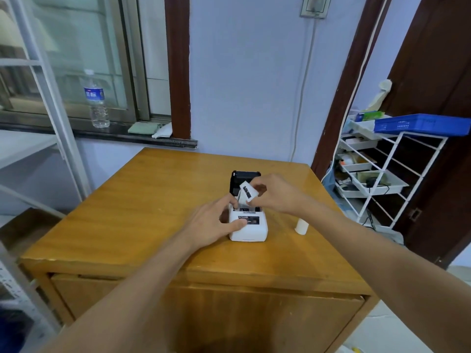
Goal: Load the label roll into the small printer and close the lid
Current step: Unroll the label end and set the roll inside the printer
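A small white printer point(251, 231) sits on the wooden table point(132, 200), its black lid point(240, 178) swung up and open behind it. My left hand point(216, 224) grips the printer's left side, thumb on its top face. Just above the open paper bay, my right hand point(274, 193) pinches a white label roll point(248, 191) with a dark printed mark; the roll is tilted. The inside of the bay is mostly hidden by my fingers. A second white roll point(302, 226) stands upright on the table to the right of the printer.
A water bottle point(96, 99) stands on the dark window sill at the back left. A white wire rack point(382, 174) with trays and a blue basket point(420, 124) is beside the table's right edge. A metal shelf frame point(51, 98) rises at the left.
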{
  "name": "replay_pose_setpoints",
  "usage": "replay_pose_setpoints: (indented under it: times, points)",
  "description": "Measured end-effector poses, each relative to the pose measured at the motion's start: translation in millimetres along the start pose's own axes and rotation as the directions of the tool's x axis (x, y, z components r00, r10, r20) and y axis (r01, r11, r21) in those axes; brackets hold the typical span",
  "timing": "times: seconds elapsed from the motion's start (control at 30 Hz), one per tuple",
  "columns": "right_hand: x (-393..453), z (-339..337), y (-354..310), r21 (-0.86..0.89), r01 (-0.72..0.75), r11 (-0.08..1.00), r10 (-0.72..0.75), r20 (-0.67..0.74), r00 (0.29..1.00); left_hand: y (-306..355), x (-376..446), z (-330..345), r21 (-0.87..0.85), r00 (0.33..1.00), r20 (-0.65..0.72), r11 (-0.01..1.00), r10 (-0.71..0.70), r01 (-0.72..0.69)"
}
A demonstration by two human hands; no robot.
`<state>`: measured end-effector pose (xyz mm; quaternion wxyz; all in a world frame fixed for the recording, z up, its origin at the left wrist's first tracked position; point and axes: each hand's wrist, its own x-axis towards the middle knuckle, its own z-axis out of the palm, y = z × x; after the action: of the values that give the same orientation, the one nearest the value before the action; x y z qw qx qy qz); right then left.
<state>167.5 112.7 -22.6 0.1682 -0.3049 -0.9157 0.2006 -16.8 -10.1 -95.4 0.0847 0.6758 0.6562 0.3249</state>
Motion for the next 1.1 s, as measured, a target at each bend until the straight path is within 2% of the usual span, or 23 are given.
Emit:
replay_pose_setpoints:
  times: [0.1, 0.2, 0.3, 0.43, 0.83, 1.1]
  points:
    - [0, 2, 0, -0.122, 0.046, 0.991, -0.043, 0.028, 0.999, -1, 0, 1, -0.011, 1.000, 0.011, 1.000, -0.006, 0.006]
    - [-1, 8, 3, -0.146, 0.092, 0.985, -0.089, 0.024, 0.996, -1, 1, 1, -0.003, 1.000, 0.001, 1.000, -0.007, 0.007]
    - [1, 15, 6, -0.178, 0.083, 0.981, -0.084, 0.006, 0.996, -1, 1, 1, 0.010, 1.000, 0.000, 1.000, -0.004, 0.004]
    - [4, 14, 0, -0.311, 0.062, 0.948, -0.059, 0.018, 0.998, -2, 2, 2, -0.005, 0.999, 0.000, 0.999, -0.053, 0.053]
    - [3, 14, 3, -0.265, 0.018, 0.964, -0.013, 0.018, 1.000, 3, 3, 4, 0.075, 0.995, -0.019, 0.992, -0.101, 0.102]
    - [-9, 13, -5, -0.277, -0.010, 0.961, -0.009, -0.067, 0.998, 5, 2, 2, 0.090, 0.994, -0.016, 0.990, -0.106, 0.107]
